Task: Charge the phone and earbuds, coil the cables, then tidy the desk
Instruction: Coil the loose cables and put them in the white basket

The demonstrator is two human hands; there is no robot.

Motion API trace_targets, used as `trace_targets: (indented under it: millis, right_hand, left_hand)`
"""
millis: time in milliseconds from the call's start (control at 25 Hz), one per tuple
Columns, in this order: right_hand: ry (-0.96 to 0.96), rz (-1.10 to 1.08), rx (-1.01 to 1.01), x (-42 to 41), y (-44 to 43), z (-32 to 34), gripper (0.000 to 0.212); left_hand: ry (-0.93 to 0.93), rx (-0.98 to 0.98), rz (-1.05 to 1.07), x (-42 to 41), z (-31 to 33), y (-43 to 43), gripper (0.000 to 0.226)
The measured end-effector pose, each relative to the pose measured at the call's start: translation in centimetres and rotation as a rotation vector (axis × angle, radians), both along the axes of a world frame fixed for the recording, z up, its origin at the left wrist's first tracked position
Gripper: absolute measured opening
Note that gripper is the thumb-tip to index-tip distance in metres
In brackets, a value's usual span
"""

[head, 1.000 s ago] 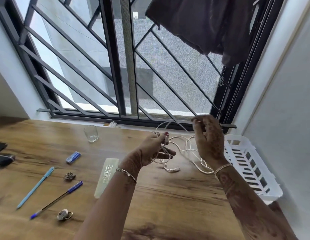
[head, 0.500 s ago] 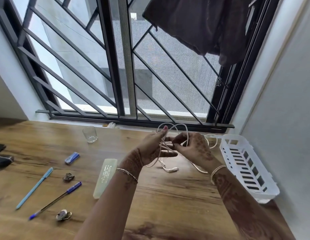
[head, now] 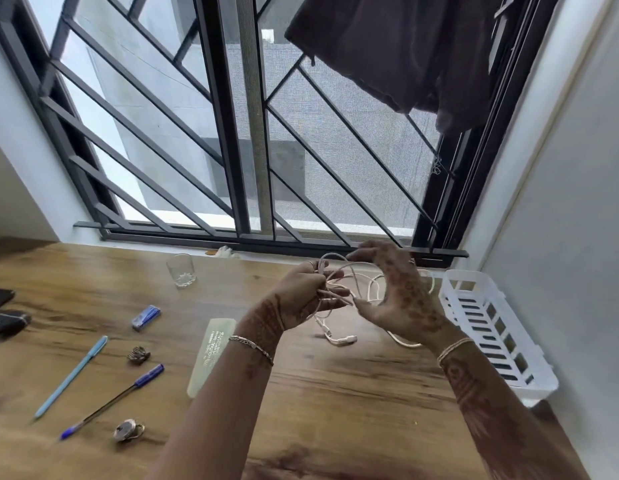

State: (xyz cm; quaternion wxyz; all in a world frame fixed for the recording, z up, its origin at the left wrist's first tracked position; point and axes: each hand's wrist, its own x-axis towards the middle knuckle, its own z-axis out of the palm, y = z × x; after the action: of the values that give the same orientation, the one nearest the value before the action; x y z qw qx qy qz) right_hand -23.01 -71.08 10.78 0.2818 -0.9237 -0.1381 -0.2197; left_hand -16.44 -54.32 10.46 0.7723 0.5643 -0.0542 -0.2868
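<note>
A white cable (head: 370, 285) is held in loops above the wooden desk (head: 335, 393), near the window. My left hand (head: 303, 294) is closed around a bunch of its loops. My right hand (head: 401, 292) pinches a strand at the top between thumb and forefinger, with its other fingers spread around the loop. One cable end with a plug (head: 342, 340) hangs down to the desk below my hands. At the far left edge lie a dark phone (head: 0, 297) and a dark small case (head: 8, 322).
A white slotted basket (head: 491, 327) stands at the right by the wall. On the desk lie a glass (head: 181, 270), a blue eraser (head: 146, 317), two pens (head: 71, 379), a pale green case (head: 211, 355) and two small metal trinkets (head: 128, 429).
My right hand went in to meet the left hand, then lifted and swung a strand over the top, adding a loop. The left hand kept its hold on the bunch.
</note>
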Motion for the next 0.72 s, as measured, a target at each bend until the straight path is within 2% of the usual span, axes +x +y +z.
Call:
trace_targets:
  millis: [120, 200, 280, 400, 480, 600, 720]
  right_hand:
    - [0.056, 0.132, -0.058, -0.2, 0.9, 0.1, 0.037]
    - [0.085, 0.206, 0.058, -0.1, 1.0, -0.2, 0.022]
    - [0.139, 0.222, 0.28, 0.0, 1.2, -0.1, 0.004]
    - [0.218, 0.167, 0.733, 0.3, 1.2, 0.7, 0.01]
    - [0.216, 0.149, 0.924, 0.7, 1.1, 1.5, 0.013]
    - [0.218, 0.129, 1.078, 1.3, 0.7, 2.9, 0.019]
    - [0.242, 0.046, 1.085, 1.9, 0.4, 3.9, 0.02]
  left_hand:
    - [0.058, 0.013, 0.036, 0.0, -0.1, -0.5, 0.018]
    - [0.128, 0.029, 0.037, 0.1, -0.2, -0.5, 0.025]
    - [0.162, 0.033, 0.029, 0.1, -0.2, -0.4, 0.029]
    - [0.132, 0.02, -0.069, 0.0, -0.2, 0.0, 0.046]
    - [0.065, 0.103, -0.205, -0.3, 0.2, 0.6, 0.058]
    - [-0.044, 0.238, -0.356, -0.4, 0.9, 1.5, 0.064]
    - [-0.154, 0.394, -0.367, -0.5, 1.1, 2.0, 0.051]
